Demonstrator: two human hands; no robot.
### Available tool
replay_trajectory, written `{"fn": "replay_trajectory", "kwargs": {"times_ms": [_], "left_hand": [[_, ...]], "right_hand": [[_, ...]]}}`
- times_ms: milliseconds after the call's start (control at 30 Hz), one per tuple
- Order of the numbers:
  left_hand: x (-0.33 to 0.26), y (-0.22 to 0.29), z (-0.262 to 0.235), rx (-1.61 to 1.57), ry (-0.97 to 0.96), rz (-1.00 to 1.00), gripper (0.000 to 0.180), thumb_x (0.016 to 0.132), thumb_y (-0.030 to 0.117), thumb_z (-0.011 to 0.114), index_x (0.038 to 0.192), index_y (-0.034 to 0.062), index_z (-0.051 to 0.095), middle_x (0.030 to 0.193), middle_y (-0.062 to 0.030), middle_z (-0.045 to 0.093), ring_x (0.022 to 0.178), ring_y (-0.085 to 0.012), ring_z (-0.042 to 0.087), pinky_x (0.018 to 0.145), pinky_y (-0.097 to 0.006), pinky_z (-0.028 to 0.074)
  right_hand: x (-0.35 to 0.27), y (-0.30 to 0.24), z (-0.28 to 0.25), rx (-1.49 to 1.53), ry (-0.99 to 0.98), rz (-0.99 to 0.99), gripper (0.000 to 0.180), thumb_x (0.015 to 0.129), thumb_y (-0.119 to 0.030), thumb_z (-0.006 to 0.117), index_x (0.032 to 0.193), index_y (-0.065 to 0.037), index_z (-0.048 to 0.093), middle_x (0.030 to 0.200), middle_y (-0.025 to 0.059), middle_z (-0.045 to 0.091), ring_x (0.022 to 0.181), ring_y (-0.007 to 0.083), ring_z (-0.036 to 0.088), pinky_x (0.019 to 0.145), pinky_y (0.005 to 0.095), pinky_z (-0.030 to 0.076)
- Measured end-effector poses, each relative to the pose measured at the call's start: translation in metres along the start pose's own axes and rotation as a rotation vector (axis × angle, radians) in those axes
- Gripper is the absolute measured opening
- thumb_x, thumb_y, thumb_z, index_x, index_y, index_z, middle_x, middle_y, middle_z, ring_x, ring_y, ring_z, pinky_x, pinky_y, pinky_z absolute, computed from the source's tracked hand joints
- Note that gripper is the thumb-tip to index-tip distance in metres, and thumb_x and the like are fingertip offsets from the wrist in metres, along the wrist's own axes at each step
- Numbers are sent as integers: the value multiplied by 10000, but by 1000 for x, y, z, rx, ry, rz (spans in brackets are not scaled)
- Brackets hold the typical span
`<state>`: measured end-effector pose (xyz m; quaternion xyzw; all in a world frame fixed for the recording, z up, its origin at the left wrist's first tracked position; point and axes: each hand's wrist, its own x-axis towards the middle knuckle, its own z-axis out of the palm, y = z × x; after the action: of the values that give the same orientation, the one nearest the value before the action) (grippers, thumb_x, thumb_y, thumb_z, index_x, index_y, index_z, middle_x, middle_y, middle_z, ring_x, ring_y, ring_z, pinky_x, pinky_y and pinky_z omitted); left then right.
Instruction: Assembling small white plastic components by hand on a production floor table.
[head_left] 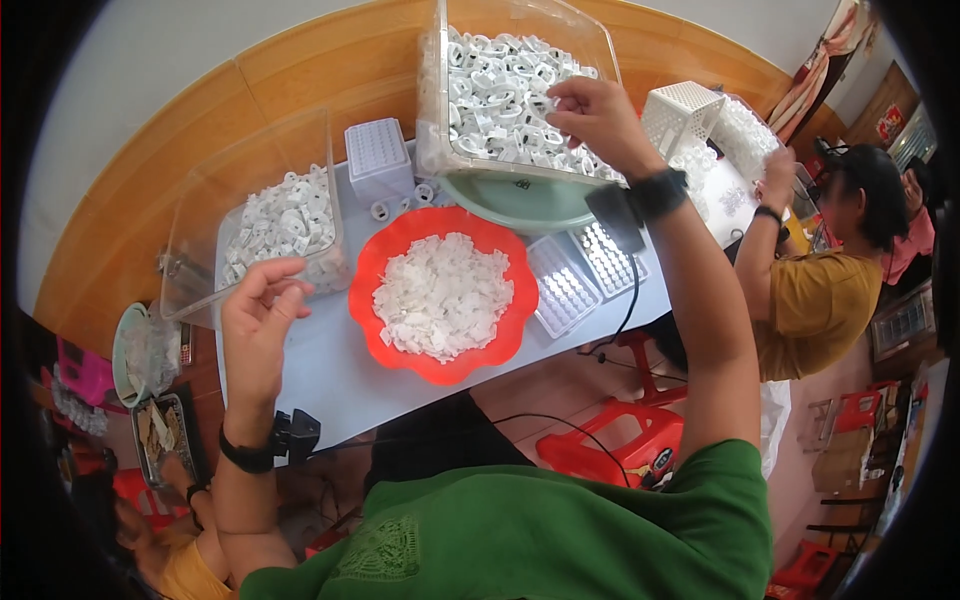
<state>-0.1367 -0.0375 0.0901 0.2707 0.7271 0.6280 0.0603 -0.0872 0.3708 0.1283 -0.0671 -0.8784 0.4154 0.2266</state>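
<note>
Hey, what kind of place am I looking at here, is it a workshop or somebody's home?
Probably a small hand-assembly workshop. Clear bins brim with small white plastic parts, a red bowl holds white pieces, and another person works at the same table.

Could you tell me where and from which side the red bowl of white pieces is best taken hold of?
Grip the red bowl by its scalloped rim, probably with both hands from the near side. The rim flares out and lies bare, while white pieces fill the middle and bins crowd the far side.
</note>
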Motion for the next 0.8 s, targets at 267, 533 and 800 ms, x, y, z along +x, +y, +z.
{"fn": "replay_trajectory", "kwargs": {"times_ms": [267,533,800], "left_hand": [[-34,1,61,-318,-318,-133,254,903,30,516,1147,-21,565,1036,-115,636,826,-127,614,709,-246,493],[-60,-8,104,-630,-412,-295,293,970,157,499,1197,-27,520,1006,-115,626,831,-152,620,731,-262,509],[-75,-30,102,-794,-461,-587,299,970,200,511,1173,-17,539,923,-90,640,753,-156,653,646,-253,547]], "right_hand": [[-129,-48,32,876,-179,187,263,861,-56,643,1091,67,608,840,85,650,632,108,596,571,247,518],[-201,-55,88,1014,-318,369,283,868,-74,638,1128,34,600,869,59,656,697,97,612,583,239,529],[-207,-48,102,791,-526,270,264,890,-65,603,1141,18,611,839,32,654,652,63,580,556,213,486]]}}
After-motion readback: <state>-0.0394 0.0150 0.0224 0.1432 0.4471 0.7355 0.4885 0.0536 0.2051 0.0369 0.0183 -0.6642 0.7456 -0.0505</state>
